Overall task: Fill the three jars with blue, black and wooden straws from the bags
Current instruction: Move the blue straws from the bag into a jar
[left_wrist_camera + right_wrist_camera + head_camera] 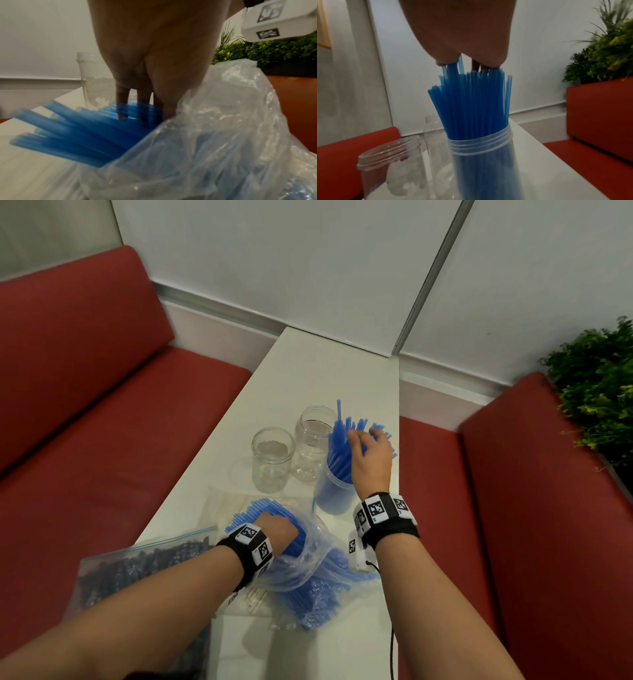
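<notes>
1. The right hand (371,455) hovers over the clear plastic jar packed with blue plastic straws (337,484), which stands on the white tabletop (308,364) near its right edge. Its fingers (354,440) are spread and bent downward, with the fingertips resting on the upper ends of the upright straws (471,101). From the wrist view the tips touch the straw tops rather than wrapping round them; no straw is pinched.
2. The left hand (277,530) reaches into the mouth of the crumpled clear plastic bag of blue straws (315,573), lying on the table in front of the jars. Its fingers (122,102) point down into a fanned bundle of blue straws (77,136) sticking out of the bag opening. The fingertips are hidden behind the straws, so I cannot tell whether they close round any.
3. Two empty clear jars stand left of the filled one: a wide-mouthed short jar (272,460) and, just beside it, a taller narrow-necked jar (313,445), which touches or nearly touches the filled jar.
4. A zip bag of black straws (144,570) lies at the near left corner, partly over the table edge.
5. A bag of pale wooden straws (229,503) lies flat under the blue bag.
</notes>
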The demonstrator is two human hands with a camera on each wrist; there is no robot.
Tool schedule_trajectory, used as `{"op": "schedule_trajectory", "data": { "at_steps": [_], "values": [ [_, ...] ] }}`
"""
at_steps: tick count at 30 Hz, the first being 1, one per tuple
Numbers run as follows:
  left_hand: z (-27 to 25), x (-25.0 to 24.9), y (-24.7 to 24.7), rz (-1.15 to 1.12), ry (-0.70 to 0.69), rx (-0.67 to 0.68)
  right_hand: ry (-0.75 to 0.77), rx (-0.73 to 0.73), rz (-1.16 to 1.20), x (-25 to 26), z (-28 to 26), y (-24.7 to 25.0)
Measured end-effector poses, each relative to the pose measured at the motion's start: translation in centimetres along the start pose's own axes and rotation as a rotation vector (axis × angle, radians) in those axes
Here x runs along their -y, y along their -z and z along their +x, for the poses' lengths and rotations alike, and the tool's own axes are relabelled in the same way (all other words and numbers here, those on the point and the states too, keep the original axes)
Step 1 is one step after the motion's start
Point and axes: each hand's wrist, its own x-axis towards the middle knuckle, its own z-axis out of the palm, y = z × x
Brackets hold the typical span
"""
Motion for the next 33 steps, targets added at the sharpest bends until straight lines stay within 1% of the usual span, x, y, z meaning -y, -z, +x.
{"op": "schedule_trajectory", "data": {
  "at_steps": [1, 2, 4, 5, 6, 8, 9, 10, 11, 13, 14, 16, 17, 18, 19, 20, 21, 23, 26, 27, 28, 29, 30, 31, 32, 33],
  "values": [
    [-0.1, 0.2, -0.2, -0.001, -0.010, -0.032, -0.004, 0.035, -0.090, -0.1, 0.0, 0.0],
    [-0.3, 0.5, -0.3, -0.011, -0.019, -0.074, 0.022, 0.029, -0.173, 0.0, 0.0, 0.0],
    [-0.6, 0.9, -0.6, -0.053, -0.027, -0.169, 0.122, -0.047, -0.321, 0.1, 0.0, 0.0],
    [-0.7, 1.1, -0.8, -0.072, -0.025, -0.199, 0.154, -0.053, -0.397, 0.1, -0.2, -0.1],
    [-0.8, 1.3, -0.9, -0.081, -0.027, -0.207, 0.165, -0.010, -0.484, 0.0, -0.4, -0.3],
    [-1.0, 1.5, -1.1, -0.055, -0.024, -0.180, 0.145, 0.160, -0.653, -0.5, -1.0, -0.5],
    [-1.1, 1.5, -1.2, -0.034, -0.020, -0.162, 0.131, 0.216, -0.686, -0.8, -1.3, -0.5],
    [-1.2, 1.5, -1.2, -0.016, -0.020, -0.143, 0.123, 0.228, -0.662, -0.8, -1.4, -0.4],
    [-1.2, 1.4, -1.1, -0.002, -0.025, -0.126, 0.126, 0.202, -0.590, -0.6, -1.4, -0.2],
    [-1.4, 1.2, -0.9, 0.025, -0.045, -0.100, 0.164, 0.071, -0.376, 0.2, -1.7, 0.2],
    [-1.4, 1.1, -0.7, 0.039, -0.051, -0.091, 0.207, -0.012, -0.274, 0.6, -1.9, 0.3],
    [-1.5, 0.9, -0.2, 0.060, -0.055, -0.070, 0.346, -0.149, -0.143, 1.3, -2.9, 0.4],
    [-1.6, 0.9, 0.2, 0.067, -0.052, -0.059, 0.429, -0.182, -0.110, 1.6, -3.5, 0.3],
    [-1.7, 0.8, 0.8, 0.074, -0.044, -0.044, 0.508, -0.172, -0.078, 1.8, -4.2, 0.0],
    [-1.7, 0.7, 1.3, 0.079, -0.030, -0.023, 0.562, -0.110, -0.036, 1.8, -4.9, -0.4],
    [-1.8, 0.7, 2.0, 0.077, -0.008, 0.003, 0.568, -0.005, 0.018, 1.9, -5.8, -0.8],
    [-2.1, 0.7, 2.7, 0.060, 0.020, 0.023, 0.514, 0.117, 0.075, 1.9, -6.7, -1.3],
    [-2.6, 1.0, 3.9, 0.003, 0.055, 0.005, 0.314, 0.335, 0.143, 1.5, -8.2, -2.3],
    [-3.5, 1.5, 5.4, -0.046, 0.068, -0.025, 0.031, 0.672, 0.147, 0.2, -9.5, -3.5],
    [-3.8, 1.7, 5.9, -0.045, 0.080, -0.011, -0.017, 0.780, 0.115, -0.1, -9.8, -3.8],
    [-4.1, 1.6, 6.7, -0.046, 0.092, 0.012, -0.034, 0.862, 0.064, -0.4, -10.1, -4.1],
    [-4.5, 1.6, 7.5, -0.048, 0.096, 0.040, -0.037, 0.907, -0.004, -0.7, -10.2, -4.3],
    [-4.8, 1.6, 8.4, -0.052, 0.088, 0.066, -0.030, 0.919, -0.072, -0.9, -10.5, -4.5],
    [-5.2, 1.5, 9.4, -0.046, 0.073, 0.082, -0.022, 0.894, -0.127, -1.1, -10.6, -4.8],
    [-5.7, 1.5, 10.4, -0.031, 0.051, 0.084, -0.020, 0.835, -0.155, -1.1, -10.8, -5.1],
    [-6.2, 1.5, 11.4, -0.011, 0.028, 0.072, -0.032, 0.788, -0.150, -0.9, -10.8, -5.3]
  ]
}}
